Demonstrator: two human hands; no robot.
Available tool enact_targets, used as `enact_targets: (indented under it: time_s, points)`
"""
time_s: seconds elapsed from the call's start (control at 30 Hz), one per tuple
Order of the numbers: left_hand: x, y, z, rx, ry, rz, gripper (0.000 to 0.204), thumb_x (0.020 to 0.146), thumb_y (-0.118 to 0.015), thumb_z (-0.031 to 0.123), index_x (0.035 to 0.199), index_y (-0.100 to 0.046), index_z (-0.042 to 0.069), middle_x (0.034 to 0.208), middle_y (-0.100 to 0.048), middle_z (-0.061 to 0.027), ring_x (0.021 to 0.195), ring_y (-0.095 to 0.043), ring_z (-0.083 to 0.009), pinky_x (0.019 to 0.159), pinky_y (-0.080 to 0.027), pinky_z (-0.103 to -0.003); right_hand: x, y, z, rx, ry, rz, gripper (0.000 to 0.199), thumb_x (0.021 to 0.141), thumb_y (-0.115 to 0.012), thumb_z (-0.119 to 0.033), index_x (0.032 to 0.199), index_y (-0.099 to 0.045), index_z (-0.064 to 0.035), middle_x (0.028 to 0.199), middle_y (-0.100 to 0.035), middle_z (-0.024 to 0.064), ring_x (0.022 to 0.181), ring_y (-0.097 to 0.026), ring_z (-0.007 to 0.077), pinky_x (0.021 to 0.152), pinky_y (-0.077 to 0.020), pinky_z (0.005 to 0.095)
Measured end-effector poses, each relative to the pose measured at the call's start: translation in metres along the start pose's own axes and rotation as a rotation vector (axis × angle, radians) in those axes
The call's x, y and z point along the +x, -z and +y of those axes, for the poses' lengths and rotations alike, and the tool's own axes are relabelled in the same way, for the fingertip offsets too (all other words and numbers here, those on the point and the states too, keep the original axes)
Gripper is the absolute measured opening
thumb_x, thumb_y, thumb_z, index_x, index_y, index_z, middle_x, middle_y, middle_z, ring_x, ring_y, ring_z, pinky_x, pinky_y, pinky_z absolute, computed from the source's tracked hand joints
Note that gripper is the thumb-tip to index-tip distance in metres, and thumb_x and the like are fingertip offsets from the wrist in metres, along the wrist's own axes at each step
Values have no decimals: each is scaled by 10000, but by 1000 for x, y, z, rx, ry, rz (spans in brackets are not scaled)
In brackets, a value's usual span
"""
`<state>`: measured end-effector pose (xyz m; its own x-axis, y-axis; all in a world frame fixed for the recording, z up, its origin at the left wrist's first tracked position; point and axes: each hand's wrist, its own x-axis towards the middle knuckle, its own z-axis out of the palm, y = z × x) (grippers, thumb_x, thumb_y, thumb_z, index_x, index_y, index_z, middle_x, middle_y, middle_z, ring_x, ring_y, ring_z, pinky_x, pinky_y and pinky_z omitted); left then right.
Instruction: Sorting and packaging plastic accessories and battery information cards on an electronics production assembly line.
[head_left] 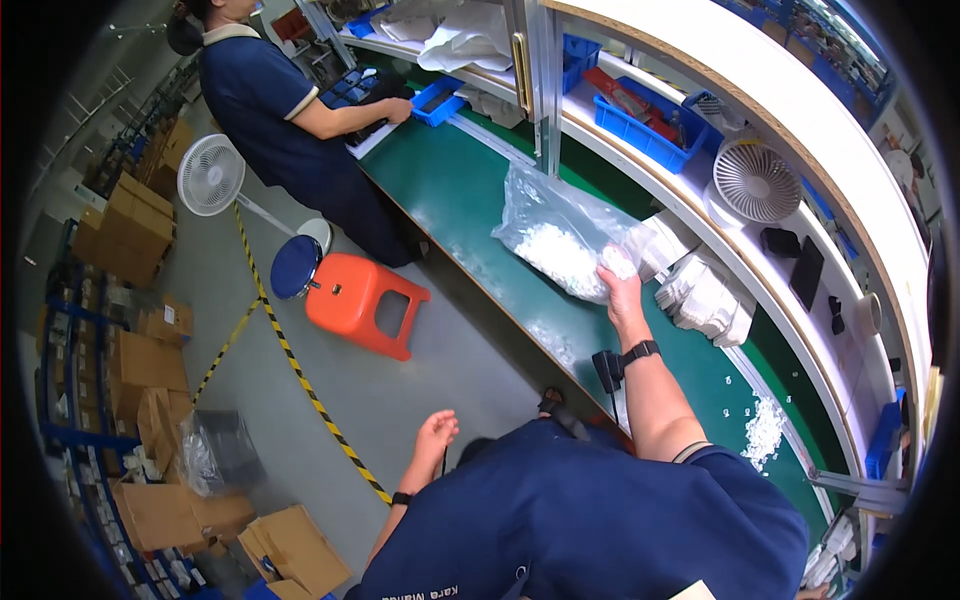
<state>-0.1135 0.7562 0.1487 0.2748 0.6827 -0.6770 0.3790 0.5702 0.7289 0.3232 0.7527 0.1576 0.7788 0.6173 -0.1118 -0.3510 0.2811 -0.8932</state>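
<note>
A clear plastic bag (pixel 560 255) of small white parts lies on the green workbench (pixel 440 215). My right hand (pixel 622 285) reaches across the bench and is closed on the near right end of the bag, gathering the film. The parts inside are too small to tell their kind. My left hand (pixel 437 432) hangs in the air near my body, away from the bench; its fingers are loosely bent and apart, with nothing seen in them. A heap of similar small white parts (pixel 765 432) sits on the bench to the right, a few scattered around it.
Stacked white bundles (pixel 706 298) stand beyond my right hand, below a shelf with a blue bin (pixel 650 125) and a fan (pixel 756 180). At left are an orange stool (pixel 362 300), a standing fan (pixel 212 175) and cardboard boxes (pixel 295 550). A co-worker (pixel 270 120) stands farther along the bench.
</note>
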Motion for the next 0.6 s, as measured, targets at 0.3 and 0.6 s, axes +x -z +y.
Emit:
enact_targets:
  time_s: [0.3,0.6]
  points:
    - [98,-37,108,151,-94,-145,299,953,-529,154,1237,-548,62,1133,-626,-80,987,-609,-176,831,-480,-322,44,-71,-31,-412,-8,45,484,731,-695,46,1198,-580,3,1110,-641,83,1012,-605,190,886,-471,297]
    - [237,-87,201,-210,-44,-502,385,986,-494,275,1292,-479,42,1191,-598,-123,1067,-589,-223,906,-485,-380,45,-113,-44,-443,6,129,480,724,-716,25,1183,-577,5,1092,-646,90,984,-610,187,871,-474,303]
